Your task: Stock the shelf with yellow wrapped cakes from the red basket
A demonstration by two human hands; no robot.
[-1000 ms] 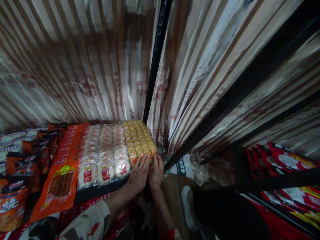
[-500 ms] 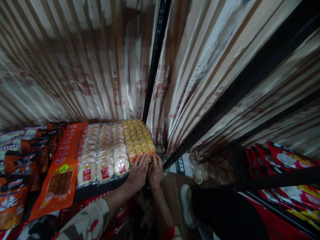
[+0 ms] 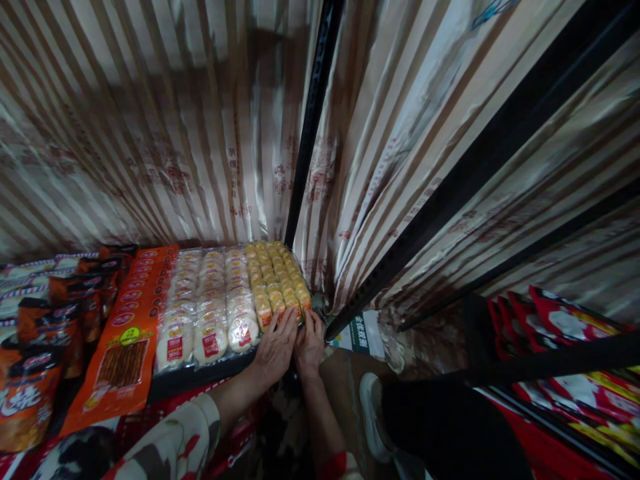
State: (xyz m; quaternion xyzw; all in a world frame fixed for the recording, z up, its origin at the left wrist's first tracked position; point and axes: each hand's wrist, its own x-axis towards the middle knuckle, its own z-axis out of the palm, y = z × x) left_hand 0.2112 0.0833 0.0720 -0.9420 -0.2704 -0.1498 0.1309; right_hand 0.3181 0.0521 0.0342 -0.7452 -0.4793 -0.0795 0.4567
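Small yellow snack packs [image 3: 278,279] in clear wrap stand in tight rows at the right end of the shelf. At their front edge, my left hand [image 3: 277,343] has its fingers closed over the nearest packs, which have orange labels. Close beside it, my right hand [image 3: 309,343] is closed around the front right corner pack, its fingertips bent down onto it. The thumbs and undersides of both hands are hidden. Left of the yellow packs are rows of round white cakes [image 3: 210,343] in clear wrap with red labels.
A large orange snack bag [image 3: 127,327] and several smaller dark-and-orange bags [image 3: 30,393] lie on the left. A black upright post [image 3: 313,120] rises behind the packs, and a slanted black post [image 3: 380,280] stands right. Red bags [image 3: 575,320] fill another shelf. Striped curtains [image 3: 150,133] hang behind.
The view has shifted very slightly. Both hands stay on the front yellow packs, and nothing on the shelf has visibly moved.
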